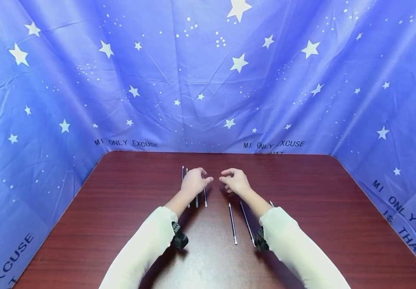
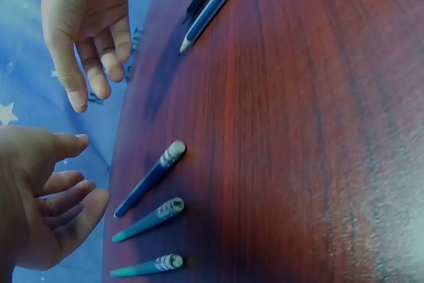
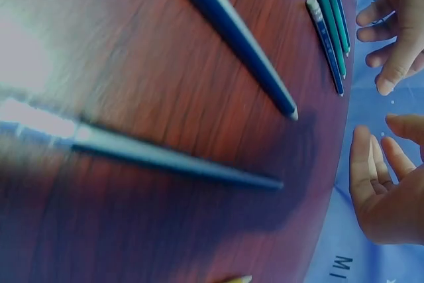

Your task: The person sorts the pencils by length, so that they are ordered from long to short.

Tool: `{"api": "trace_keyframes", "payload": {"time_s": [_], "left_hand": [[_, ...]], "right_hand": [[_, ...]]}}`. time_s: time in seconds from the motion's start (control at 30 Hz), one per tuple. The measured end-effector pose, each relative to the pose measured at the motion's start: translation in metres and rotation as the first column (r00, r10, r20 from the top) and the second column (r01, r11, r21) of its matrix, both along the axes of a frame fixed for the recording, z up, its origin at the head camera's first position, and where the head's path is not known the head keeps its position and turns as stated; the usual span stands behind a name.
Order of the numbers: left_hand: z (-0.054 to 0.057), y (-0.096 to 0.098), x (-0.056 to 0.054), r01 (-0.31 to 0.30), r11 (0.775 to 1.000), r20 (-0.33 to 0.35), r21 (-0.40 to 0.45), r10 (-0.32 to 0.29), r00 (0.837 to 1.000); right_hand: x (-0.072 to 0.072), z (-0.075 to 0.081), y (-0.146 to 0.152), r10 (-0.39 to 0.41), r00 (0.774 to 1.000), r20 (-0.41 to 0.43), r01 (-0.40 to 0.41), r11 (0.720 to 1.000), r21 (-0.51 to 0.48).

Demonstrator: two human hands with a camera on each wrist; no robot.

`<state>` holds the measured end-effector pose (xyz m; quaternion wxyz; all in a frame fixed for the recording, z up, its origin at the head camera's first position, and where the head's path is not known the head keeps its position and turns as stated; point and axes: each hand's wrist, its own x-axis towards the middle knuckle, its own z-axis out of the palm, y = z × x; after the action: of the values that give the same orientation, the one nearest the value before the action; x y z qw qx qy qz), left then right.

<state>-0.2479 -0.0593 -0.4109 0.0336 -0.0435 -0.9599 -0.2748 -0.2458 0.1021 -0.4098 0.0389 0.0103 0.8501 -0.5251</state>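
Note:
My left hand (image 1: 194, 182) hovers over the left group of pencils, fingers loosely bent with nothing in them. Facing it across a small gap, my right hand (image 1: 236, 182) is raised beyond the right group of pencils, also holding nothing. Under the left hand lie a dark blue pencil (image 2: 147, 180) and green pencils (image 2: 151, 220), eraser ends toward me. Right of them, a blue pencil (image 1: 232, 224) and a dark pencil (image 1: 245, 218) point away from me, roughly side by side. A yellow pencil tip (image 3: 240, 279) shows at the right wrist view's lower edge; its rest is hidden.
The reddish-brown wooden table (image 1: 121, 224) spreads around both groups. Blue star-printed cloth (image 1: 208, 80) hangs along its back and sides. Black wrist cameras (image 1: 180, 237) sit at both cream sleeves (image 1: 146, 241), the right one close to the dark pencil's eraser end.

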Motion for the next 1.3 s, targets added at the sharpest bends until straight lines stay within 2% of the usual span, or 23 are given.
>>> {"api": "trace_keyframes", "payload": {"time_s": [0.27, 0.57, 0.8, 0.97, 1.3], "left_hand": [[0.002, 0.006, 0.014, 0.063, 0.996, 0.014, 0.068, -0.064, 0.998], [0.004, 0.015, 0.025, 0.118, 0.990, 0.034, 0.077, -0.121, 0.992], [0.000, 0.019, 0.030, 0.140, 0.986, 0.077, 0.086, -0.147, 0.986], [-0.006, 0.021, 0.034, 0.165, 0.983, 0.071, 0.078, -0.170, 0.983], [-0.010, 0.025, 0.049, 0.205, 0.976, 0.087, 0.075, -0.211, 0.974]], "right_hand": [[0.011, 0.003, 0.015, 0.025, 1.000, 0.011, -0.026, 0.999, 0.025], [0.023, 0.005, 0.025, 0.052, 0.998, 0.035, -0.054, 0.998, 0.037], [0.029, 0.003, 0.033, 0.069, 0.997, 0.044, -0.071, 0.997, 0.044], [0.034, 0.001, 0.039, 0.080, 0.996, 0.045, -0.082, 0.995, 0.048], [0.046, -0.002, 0.051, 0.110, 0.992, 0.053, -0.115, 0.988, 0.098]]}}
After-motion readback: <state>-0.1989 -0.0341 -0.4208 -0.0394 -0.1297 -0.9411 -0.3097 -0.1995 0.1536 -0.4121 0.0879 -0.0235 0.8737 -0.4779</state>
